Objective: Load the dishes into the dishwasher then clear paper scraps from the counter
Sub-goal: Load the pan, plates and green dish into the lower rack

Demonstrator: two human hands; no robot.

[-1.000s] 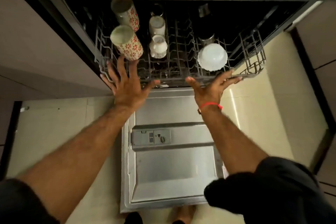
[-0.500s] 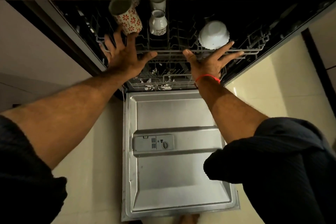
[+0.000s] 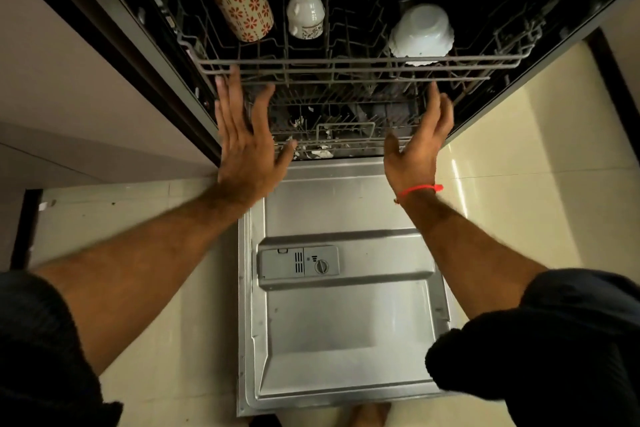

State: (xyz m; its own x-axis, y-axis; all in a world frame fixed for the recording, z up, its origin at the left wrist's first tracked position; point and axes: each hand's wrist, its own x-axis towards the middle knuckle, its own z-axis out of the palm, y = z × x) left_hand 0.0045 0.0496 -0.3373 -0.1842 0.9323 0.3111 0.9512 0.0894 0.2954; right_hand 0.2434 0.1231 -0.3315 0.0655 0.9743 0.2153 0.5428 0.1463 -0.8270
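Two racks are seen inside the dishwasher: the upper rack (image 3: 356,62) carries a floral tumbler (image 3: 242,3), a small white jug (image 3: 305,12) and a white bowl (image 3: 420,33), all set mouth-down, presumably so that water drains. The left hand (image 3: 247,146) is spread flat with straight fingers just below the rack's front rail; the right hand (image 3: 420,146) is held loosely open, gripping nothing. The door (image 3: 346,315) is left lying flat, so loading seems finished and closing outstanding. The counter is not shown.
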